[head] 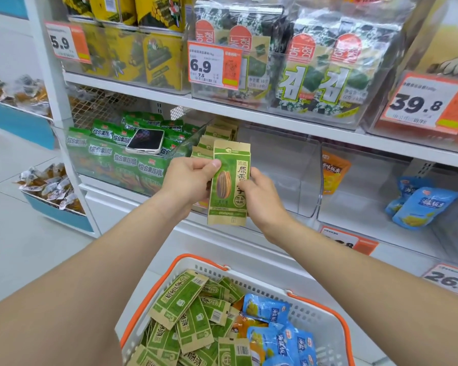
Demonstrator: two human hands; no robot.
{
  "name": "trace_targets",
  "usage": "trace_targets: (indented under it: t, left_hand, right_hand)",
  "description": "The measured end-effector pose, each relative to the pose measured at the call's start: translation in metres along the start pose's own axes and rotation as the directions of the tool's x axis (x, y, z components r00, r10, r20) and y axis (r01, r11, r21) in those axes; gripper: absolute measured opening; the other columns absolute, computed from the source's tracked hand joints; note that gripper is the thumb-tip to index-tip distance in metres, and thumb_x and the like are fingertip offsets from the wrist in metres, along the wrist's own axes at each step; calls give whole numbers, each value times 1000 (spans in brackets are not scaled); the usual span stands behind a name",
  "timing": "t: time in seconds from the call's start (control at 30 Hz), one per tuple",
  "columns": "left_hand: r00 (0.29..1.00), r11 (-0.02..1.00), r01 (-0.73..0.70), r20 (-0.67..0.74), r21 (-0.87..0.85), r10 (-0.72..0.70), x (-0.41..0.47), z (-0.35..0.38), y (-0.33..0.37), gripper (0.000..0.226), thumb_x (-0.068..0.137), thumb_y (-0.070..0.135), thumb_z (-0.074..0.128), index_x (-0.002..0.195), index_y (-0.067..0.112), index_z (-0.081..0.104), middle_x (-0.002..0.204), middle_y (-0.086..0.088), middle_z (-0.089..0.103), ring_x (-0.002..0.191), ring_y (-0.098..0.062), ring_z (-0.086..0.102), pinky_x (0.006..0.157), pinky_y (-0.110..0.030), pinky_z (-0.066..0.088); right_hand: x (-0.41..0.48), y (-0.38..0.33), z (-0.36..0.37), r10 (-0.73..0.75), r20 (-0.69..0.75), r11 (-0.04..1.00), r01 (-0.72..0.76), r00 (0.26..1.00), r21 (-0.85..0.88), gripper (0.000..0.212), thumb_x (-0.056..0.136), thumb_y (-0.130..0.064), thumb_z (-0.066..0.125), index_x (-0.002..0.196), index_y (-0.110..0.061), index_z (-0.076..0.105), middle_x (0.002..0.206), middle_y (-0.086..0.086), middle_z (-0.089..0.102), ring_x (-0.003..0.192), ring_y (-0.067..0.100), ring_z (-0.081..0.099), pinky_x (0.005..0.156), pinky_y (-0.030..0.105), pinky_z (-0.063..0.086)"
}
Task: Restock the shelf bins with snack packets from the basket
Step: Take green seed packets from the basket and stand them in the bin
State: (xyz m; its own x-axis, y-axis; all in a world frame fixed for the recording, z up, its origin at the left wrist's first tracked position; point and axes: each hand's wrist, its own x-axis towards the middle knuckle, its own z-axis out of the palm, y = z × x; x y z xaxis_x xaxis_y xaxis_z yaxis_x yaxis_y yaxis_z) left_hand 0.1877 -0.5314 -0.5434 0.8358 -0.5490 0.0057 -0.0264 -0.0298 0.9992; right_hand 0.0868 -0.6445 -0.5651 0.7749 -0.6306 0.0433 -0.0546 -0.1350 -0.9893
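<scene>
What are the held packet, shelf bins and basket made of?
Packet: matte kraft-like paper or paper-look film, tan edges, no glare. Bins: clear rigid plastic, glossy, see-through walls with reflections. Basket: white moulded plastic, perforated wall, with orange handles, likely plastic too.

White shelf (275, 116) w/ clear bins (288, 165) of snack pkts; basket (325, 328) on floor (24, 233).

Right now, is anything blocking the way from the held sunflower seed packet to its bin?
Nothing visible does. Both hands, left hand and right hand, hold the sunflower seed packet upright just before the clear bin, where matching packets stand at its left.
</scene>
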Motion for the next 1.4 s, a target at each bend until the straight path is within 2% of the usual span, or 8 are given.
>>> trace_targets:
  t: [0.13,0.27,0.43,0.67,0.83,1.1,1.27,1.4]
  left_hand:
    - [999,1000,-16,-36,-10,16,6,-10,0,21,104,23,65,96,8,78,91,-12,80,82,-35,78,71,-52,65]
    - [966,874,-99,-167,476,200,18,-29,-6,22,99,5,58,103,17,75,101,-1,77,95,-24,74,87,-46,61]
    - [973,629,-17,-133,777,191,22,-45,-13,44,86,-4,59,116,24,74,117,-6,72,112,-35,66,94,-49,57]
    - [977,539,-86,-36,838,212,29,-53,-21,33,88,-1,61,108,19,78,111,-8,72,106,-35,66,88,-46,58]
    - [967,428,-143,34,892,252,38,-54,-28,36,86,8,60,111,28,77,110,-6,74,117,-36,53,95,-45,51]
    - [984,390,-176,148,904,101,43,-43,-33,25,91,20,56,111,12,68,113,-14,59,106,-42,62,89,-50,56]
    - [986,276,-167,155,947,65,45,-38,-37,24,99,29,51,115,11,57,117,-14,55,109,-42,59,80,-46,48]
    - [986,299,-165,148,940,79,47,-33,-40,19,98,26,51,106,15,38,115,-14,58,107,-43,61,77,-47,47]
  right_hand:
    - [7,-2,2,30,-23,999,-29,999,46,28,102,-5,46,116,-17,67,103,6,78,94,28,76,76,41,64]
    - [34,-1,9,155,-110,971,-131,982,202,25,100,-3,47,120,-4,61,110,19,76,95,36,76,80,62,62]
    - [63,1,18,103,-208,984,-69,973,161,27,99,-12,62,124,-12,52,103,4,75,98,27,73,84,41,60]
    - [91,15,38,-145,-205,960,87,968,-266,33,92,-32,63,118,-31,42,90,1,74,93,31,70,85,55,58]
    - [94,9,52,109,86,904,-63,990,-423,25,73,-26,72,96,-18,69,88,9,79,79,28,77,71,50,65]
    - [104,10,58,273,66,899,-231,960,-371,63,35,-48,87,92,-23,80,87,-3,80,82,22,78,80,46,65]
    - [110,6,54,440,194,843,-329,877,-426,37,70,-24,90,103,-14,77,86,8,80,79,26,79,78,50,65]
    - [116,9,51,371,211,856,-246,904,-455,27,75,-23,87,100,-15,78,84,3,80,78,23,77,79,48,65]
